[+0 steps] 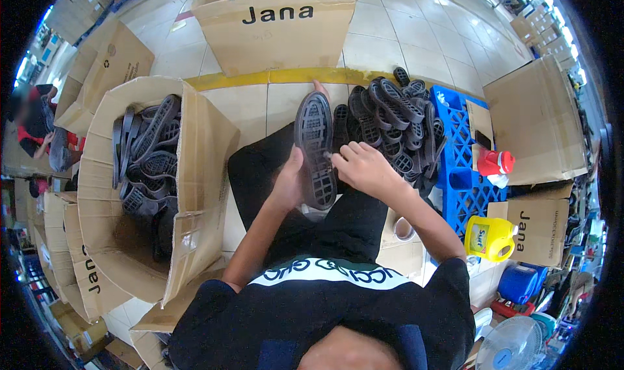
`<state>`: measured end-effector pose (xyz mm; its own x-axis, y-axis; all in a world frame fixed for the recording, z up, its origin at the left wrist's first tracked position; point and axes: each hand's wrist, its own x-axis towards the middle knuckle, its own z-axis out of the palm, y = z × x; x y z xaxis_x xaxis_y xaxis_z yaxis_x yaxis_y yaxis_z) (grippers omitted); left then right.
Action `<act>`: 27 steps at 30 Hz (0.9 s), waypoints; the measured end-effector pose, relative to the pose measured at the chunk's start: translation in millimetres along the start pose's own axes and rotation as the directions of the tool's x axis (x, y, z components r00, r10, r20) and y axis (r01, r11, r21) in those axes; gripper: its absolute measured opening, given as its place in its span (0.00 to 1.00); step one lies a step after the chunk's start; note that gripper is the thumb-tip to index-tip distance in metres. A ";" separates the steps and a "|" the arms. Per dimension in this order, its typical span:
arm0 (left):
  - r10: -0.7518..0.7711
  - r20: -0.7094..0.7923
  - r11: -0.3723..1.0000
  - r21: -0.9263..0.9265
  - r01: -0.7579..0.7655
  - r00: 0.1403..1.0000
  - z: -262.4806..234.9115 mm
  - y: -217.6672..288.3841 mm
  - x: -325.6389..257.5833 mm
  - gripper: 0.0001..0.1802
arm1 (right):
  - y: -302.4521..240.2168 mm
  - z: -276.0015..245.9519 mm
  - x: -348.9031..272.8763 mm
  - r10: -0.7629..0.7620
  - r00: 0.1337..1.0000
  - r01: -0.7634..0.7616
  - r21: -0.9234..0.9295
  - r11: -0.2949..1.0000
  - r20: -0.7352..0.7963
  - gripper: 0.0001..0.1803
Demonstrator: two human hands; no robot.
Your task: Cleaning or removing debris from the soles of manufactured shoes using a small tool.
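Note:
A dark grey shoe sole stands upright in front of me, its gridded hollow side facing me. My left hand grips it by the left edge, low down, with the thumb along the rim. At the sole's right edge is my right hand, its fingers closed in a pinch; a small bit shows at the fingertips, too tiny to name. A heap of similar soles lies on the floor just beyond my right hand. More soles fill part of an open cardboard box on my left.
Ahead stands a large carton behind a yellow floor line. On the right are a blue pallet, a red-lidded jug, a yellow jug, a cup and a fan. Another person sits far left.

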<state>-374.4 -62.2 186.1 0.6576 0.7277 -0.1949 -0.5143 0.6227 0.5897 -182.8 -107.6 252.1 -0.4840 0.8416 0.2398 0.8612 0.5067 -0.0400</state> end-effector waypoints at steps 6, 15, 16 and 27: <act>0.016 0.061 1.000 0.003 -0.017 0.998 -11.4 6.3 6.9 0.29 | -13.5 -5.5 -14.3 -0.133 0.972 0.136 0.000 0.991 0.191 0.14; 0.074 0.025 0.997 0.018 -0.074 0.997 -17.7 13.2 12.9 0.37 | -30.4 -0.9 -21.8 -0.129 0.980 0.074 0.324 0.943 0.152 0.08; 0.067 0.028 0.998 0.012 -0.068 0.997 -17.7 13.1 12.6 0.37 | -32.4 -0.9 -19.6 -0.131 0.980 0.076 0.326 0.942 0.152 0.08; 0.114 0.053 0.989 -0.101 -0.108 0.992 -6.9 7.0 8.7 0.35 | -32.0 13.4 17.8 0.198 0.971 -0.083 0.583 0.808 -0.136 0.08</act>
<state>-376.1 -49.6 183.1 0.6231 0.7775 -0.0852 -0.6350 0.5664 0.5253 -221.0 -106.4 244.6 -0.2778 0.8918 0.3571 0.6461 0.4486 -0.6175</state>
